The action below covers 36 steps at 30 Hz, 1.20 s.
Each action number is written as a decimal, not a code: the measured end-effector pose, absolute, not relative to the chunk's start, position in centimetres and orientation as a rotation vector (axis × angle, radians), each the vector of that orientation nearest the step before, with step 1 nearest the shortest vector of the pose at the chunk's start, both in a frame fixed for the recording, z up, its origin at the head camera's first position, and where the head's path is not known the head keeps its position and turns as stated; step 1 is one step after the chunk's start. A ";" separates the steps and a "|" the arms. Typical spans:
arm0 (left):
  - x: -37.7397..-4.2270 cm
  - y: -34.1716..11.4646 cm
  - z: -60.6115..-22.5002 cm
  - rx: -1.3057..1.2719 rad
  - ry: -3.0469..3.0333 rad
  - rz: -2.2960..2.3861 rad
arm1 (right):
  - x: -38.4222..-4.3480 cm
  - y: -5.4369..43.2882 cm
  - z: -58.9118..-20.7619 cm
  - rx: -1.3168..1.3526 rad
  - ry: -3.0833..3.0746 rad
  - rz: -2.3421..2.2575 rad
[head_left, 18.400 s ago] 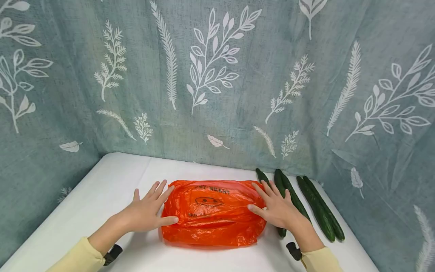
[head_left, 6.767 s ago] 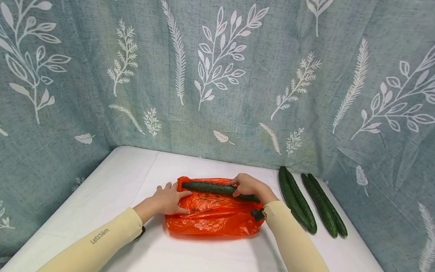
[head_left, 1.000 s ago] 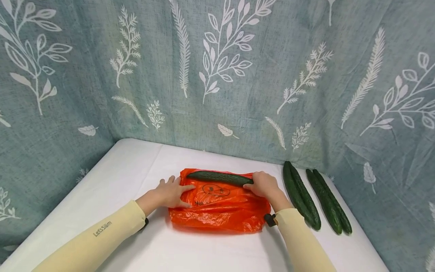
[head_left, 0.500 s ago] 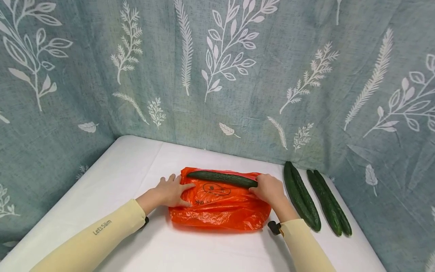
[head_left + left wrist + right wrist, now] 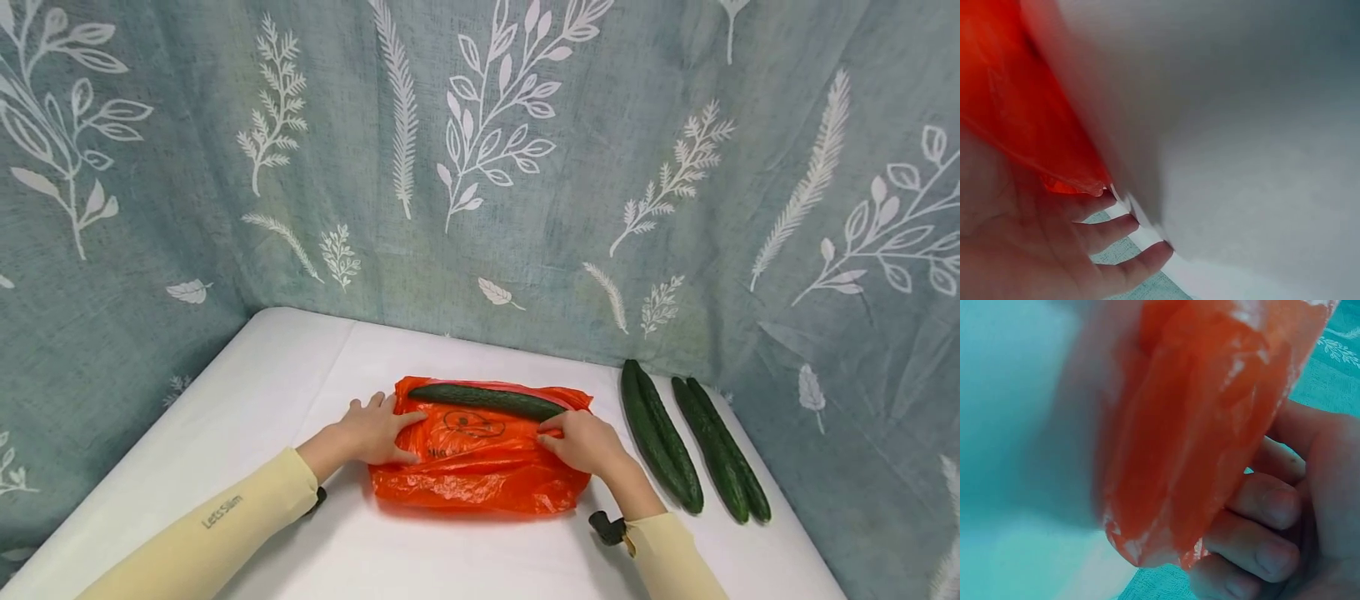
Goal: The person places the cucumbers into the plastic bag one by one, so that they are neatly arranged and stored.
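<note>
An orange plastic bag (image 5: 480, 487) with dark print lies on the white table. A dark green cucumber (image 5: 487, 398) lies lengthwise along its far side, with pink lining showing behind it. My left hand (image 5: 369, 429) rests spread at the bag's left end, thumb over the film. In the left wrist view its fingers (image 5: 1113, 231) reach past the bag's edge. At the right end, just nearer than the cucumber's tip, my right hand (image 5: 588, 442) has thumb and forefinger on the film. The right wrist view shows its other fingers (image 5: 1250, 550) curled beside the bag (image 5: 1179, 444).
Two pairs of cucumbers lie to the right of the bag, the nearer pair (image 5: 660, 442) beside my right hand and another pair (image 5: 723, 454) close to the table's right edge. A grey-green leaf-patterned curtain (image 5: 420, 167) rises behind the white table (image 5: 322, 350).
Over the last second my right hand has come off the cucumber's right end and shifted nearer onto the bag. Earlier, this cucumber lay right of the bag. My left hand stays put lately.
</note>
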<state>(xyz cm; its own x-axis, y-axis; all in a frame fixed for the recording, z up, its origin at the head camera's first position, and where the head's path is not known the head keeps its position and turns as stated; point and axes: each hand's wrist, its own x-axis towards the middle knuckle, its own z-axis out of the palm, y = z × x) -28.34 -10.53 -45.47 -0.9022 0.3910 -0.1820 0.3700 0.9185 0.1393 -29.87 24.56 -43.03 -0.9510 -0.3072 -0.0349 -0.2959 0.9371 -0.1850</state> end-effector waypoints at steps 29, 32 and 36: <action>-28.2 -10.1 -45.5 0.512 2.907 0.230 | -27.8 27.0 -43.5 -0.499 2.923 -0.491; -28.1 -9.9 -45.4 0.498 2.914 0.243 | -27.8 27.4 -43.7 -0.524 2.909 -0.507; -28.1 -9.8 -45.5 0.478 2.918 0.258 | -27.7 27.8 -43.9 -0.528 2.892 -0.517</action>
